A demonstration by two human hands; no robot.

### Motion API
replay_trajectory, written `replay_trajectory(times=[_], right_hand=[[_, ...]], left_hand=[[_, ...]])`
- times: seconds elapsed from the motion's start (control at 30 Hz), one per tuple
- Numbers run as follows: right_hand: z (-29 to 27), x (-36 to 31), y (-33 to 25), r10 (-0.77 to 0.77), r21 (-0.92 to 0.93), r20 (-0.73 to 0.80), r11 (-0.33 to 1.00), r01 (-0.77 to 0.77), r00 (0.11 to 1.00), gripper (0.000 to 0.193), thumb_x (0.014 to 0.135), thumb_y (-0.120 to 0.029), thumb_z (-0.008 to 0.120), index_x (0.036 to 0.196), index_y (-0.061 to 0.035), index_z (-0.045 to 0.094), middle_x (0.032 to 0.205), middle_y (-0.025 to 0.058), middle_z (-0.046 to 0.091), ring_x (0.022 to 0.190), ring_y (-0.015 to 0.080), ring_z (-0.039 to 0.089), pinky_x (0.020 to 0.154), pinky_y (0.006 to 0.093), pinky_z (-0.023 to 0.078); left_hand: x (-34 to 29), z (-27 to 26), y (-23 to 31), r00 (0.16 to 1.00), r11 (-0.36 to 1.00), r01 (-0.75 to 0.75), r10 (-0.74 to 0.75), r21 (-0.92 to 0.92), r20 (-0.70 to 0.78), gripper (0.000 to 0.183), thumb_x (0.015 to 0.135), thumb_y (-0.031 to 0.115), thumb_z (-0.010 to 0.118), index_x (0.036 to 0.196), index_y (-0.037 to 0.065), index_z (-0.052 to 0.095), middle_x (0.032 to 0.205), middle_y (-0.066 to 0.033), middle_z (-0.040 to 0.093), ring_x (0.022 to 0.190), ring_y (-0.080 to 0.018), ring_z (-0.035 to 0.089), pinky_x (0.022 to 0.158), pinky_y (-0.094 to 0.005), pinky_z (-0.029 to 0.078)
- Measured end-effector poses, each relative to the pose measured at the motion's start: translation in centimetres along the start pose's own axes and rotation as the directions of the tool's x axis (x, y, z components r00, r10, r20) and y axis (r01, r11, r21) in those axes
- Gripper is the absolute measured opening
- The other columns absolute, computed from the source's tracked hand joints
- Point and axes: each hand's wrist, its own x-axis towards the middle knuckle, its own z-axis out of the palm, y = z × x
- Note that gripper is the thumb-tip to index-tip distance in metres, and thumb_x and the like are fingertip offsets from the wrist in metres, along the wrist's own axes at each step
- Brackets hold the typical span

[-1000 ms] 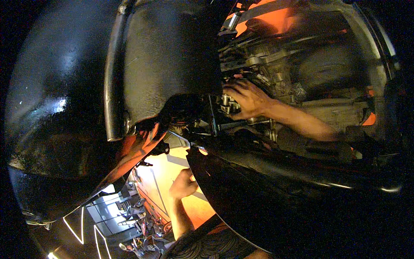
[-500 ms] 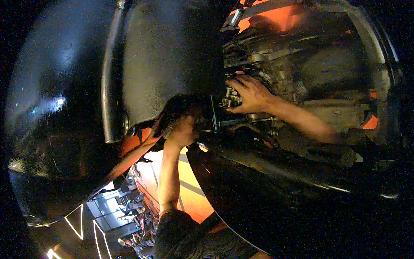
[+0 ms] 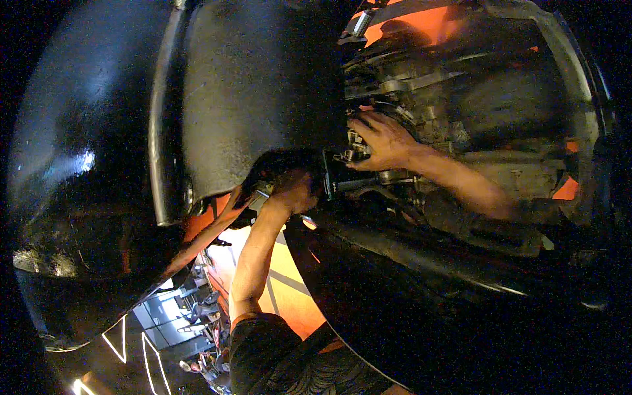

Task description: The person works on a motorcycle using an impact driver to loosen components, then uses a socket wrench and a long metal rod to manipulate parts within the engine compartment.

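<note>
The right hand [image 3: 387, 143] is bent around a metal part [image 3: 357, 146], which lies just left of its palm. The left hand [image 3: 291, 192], lower and more to the left, is in dark shadow, and I cannot tell if it holds something; above it is a large dark curved body [image 3: 257, 85]

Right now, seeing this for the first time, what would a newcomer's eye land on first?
Probably the large dark curved body filling the upper middle, with a metal tube along its left side. Next come the hands near the centre: the right hand curled around small metal parts, the left hand in shadow. Below, an orange-and-yellow surface glows brightly.
</note>
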Motion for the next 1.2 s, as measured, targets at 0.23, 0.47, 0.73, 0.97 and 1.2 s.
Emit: replay_trajectory(times=[0.23,0.47,0.73,0.97,1.2], right_hand=[[-0.1,0.0,0.2,0.002,0.014,0.031,1.000,-0.002,1.000,0.080,0.062,-0.048,0.069,0.122,-0.0042,0.041,0.121,0.0209,0.045,0.119,0.0377,0.037,0.100,0.0429,0.033],[-0.7,0.1,-0.1,-0.025,0.019,0.053,1.000,0.024,0.998,0.083,0.062,-0.048,0.069,0.123,0.0005,0.039,0.124,0.0215,0.043,0.121,0.0378,0.034,0.101,0.0428,0.032],[0.5,-0.1,0.5,0.025,-0.082,0.006,0.996,-0.024,1.000,0.083,0.067,-0.055,0.062,0.131,-0.0134,0.032,0.125,0.0232,0.042,0.116,0.0407,0.040,0.100,0.0460,0.032],[1.2,-0.3,1.1,-0.002,-0.070,0.011,0.998,0.003,1.000,0.080,0.067,-0.052,0.063,0.130,-0.0132,0.033,0.125,0.0246,0.041,0.116,0.0424,0.039,0.098,0.0473,0.033],[0.9,0.0,0.6,-0.016,-0.026,0.039,1.000,0.017,0.999,0.082,0.065,-0.052,0.065,0.130,-0.0119,0.034,0.123,0.0232,0.043,0.116,0.0428,0.038,0.098,0.0473,0.033]], left_hand=[[0.8,0.8,-0.6,0.981,0.980,-0.193,0.193,-0.043,-0.010,0.046,0.072,0.014,0.056,0.114,-0.003,0.049,0.117,-0.0267,0.047,0.111,-0.0383,0.044,0.094,-0.0413,0.037],[1.7,2.4,-2.1,0.988,0.988,-0.064,0.083,-0.140,0.132,0.038,0.074,0.010,0.054,0.110,-0.002,0.053,0.113,-0.0256,0.051,0.106,-0.0380,0.048,0.093,-0.0411,0.037],[2.1,5.4,-2.1,0.958,0.946,-0.133,0.047,-0.294,-0.284,0.043,0.076,0.016,0.056,0.117,0.005,0.048,0.120,-0.0200,0.047,0.110,-0.0346,0.044,0.094,-0.0400,0.035],[1.6,1.6,-2.3,0.991,0.940,-0.096,0.123,-0.328,0.062,0.037,0.076,0.016,0.056,0.111,0.006,0.056,0.112,-0.0193,0.056,0.102,-0.0335,0.053,0.089,-0.0401,0.041],[3.2,2.6,-2.6,0.972,0.919,-0.148,0.204,-0.366,0.119,0.035,0.069,0.009,0.055,0.103,0.004,0.059,0.103,-0.0198,0.060,0.094,-0.0338,0.056,0.083,-0.0402,0.045]])
